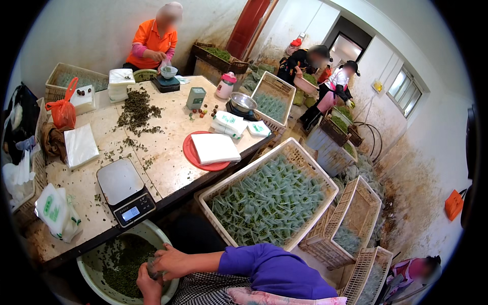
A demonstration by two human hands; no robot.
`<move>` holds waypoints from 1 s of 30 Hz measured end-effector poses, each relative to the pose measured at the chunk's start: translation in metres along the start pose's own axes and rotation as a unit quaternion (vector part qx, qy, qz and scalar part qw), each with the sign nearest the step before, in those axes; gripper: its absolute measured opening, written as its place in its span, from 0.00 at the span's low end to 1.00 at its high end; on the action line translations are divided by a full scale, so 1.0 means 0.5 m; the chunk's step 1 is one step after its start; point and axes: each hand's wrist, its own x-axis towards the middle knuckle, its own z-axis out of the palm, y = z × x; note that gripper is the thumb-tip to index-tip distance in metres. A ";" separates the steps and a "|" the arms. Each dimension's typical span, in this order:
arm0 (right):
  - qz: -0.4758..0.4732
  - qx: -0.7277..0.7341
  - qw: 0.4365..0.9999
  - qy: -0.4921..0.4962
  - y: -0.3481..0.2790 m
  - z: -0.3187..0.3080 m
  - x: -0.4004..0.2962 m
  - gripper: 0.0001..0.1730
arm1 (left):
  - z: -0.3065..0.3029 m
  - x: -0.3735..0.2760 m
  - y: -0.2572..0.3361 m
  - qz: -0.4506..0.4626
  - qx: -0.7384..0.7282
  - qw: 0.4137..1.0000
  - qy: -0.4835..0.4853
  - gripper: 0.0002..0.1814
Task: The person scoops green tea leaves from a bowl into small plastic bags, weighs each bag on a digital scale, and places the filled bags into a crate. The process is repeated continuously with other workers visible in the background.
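My left hand (148,283) and my right hand (167,261) meet over the right part of a pale plastic tub (84,263), which holds loose dark green plant pieces (126,278). Between them they grip a small clear plastic bag (153,267); its contents are hard to make out. A digital scale (121,183) with a lit display stands at the table edge just above the tub. Right of my hands, a large plastic crate (331,187) is packed with small clear bags of green produce (267,202).
The table (171,171) bears a red plate (190,158) under stacked white bags (215,148), a dark leaf pile (137,108) and a green tin (196,98). Across it sits a person in orange (154,42). Several co-workers are at the right; more crates (354,217) stand there.
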 end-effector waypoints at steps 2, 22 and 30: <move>0.013 -0.012 1.000 -0.016 0.008 0.013 0.006 0.21 | 0.001 0.000 -0.001 0.027 0.008 0.999 0.019 0.27; 0.000 0.023 0.996 -0.088 0.029 0.044 0.032 0.23 | 0.001 -0.001 0.001 0.033 0.048 0.998 -0.003 0.23; 0.002 0.044 0.994 -0.099 0.033 0.054 0.037 0.29 | 0.008 -0.004 -0.005 0.072 0.062 0.995 0.020 0.20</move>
